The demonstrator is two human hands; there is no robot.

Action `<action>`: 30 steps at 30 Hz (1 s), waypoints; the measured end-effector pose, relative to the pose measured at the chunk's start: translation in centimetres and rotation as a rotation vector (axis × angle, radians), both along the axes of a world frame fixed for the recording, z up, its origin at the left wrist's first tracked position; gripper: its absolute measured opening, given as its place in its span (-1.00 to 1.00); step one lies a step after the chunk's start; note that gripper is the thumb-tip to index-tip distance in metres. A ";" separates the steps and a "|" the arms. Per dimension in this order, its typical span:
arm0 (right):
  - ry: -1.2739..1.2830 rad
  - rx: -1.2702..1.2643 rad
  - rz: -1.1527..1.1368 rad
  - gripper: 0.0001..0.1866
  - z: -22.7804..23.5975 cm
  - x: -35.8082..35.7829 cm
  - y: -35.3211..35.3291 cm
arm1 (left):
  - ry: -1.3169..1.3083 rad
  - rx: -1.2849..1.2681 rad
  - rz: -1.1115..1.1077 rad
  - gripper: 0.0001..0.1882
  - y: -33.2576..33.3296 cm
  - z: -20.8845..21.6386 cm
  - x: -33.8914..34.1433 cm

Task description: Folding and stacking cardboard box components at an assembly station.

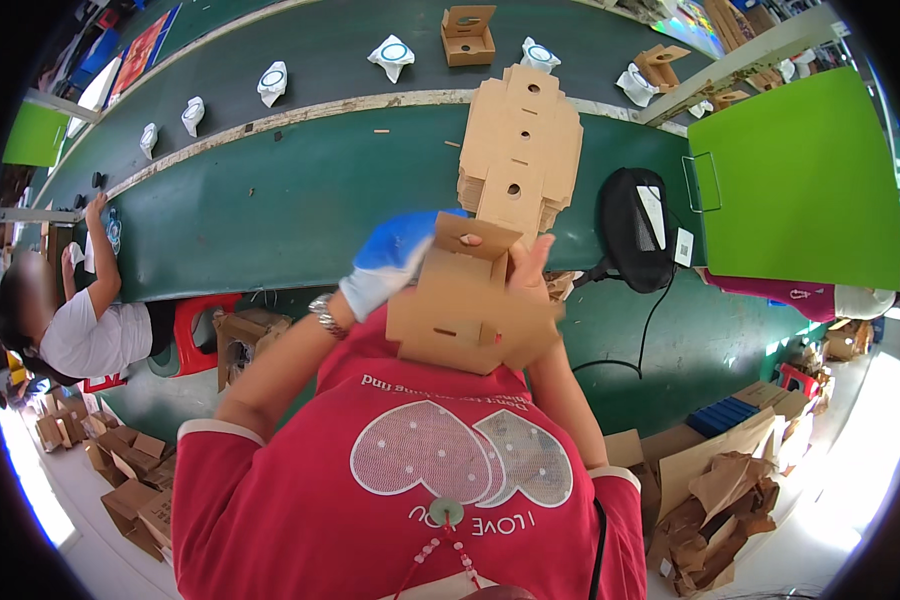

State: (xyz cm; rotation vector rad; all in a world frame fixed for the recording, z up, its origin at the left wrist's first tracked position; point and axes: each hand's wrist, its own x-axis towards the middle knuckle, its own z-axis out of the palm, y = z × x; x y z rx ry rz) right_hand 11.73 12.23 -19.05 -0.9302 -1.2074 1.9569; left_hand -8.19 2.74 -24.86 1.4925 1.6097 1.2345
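In front of my chest is a partly folded brown cardboard box, its flaps sticking out and its near panel spread toward me. My left hand, in a blue and white glove, grips the box's left side; its fingers are partly hidden and slightly blurred. Bare, my right hand holds the right side, thumb pointing up and the other fingers mostly behind the cardboard. A fingertip shows at the hole in the upright flap. Just beyond lies a stack of flat box blanks with round holes.
A belt along the far side carries several white-wrapped items and an open box. Right of the blanks lie a black mesh bag and a green panel. A co-worker sits at left. Cartons lie at lower right.
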 end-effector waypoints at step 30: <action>-0.249 0.075 0.167 -0.76 4.5 -0.5 5.9 | -1.397 0.006 -0.175 -0.28 5.9 5.4 -3.3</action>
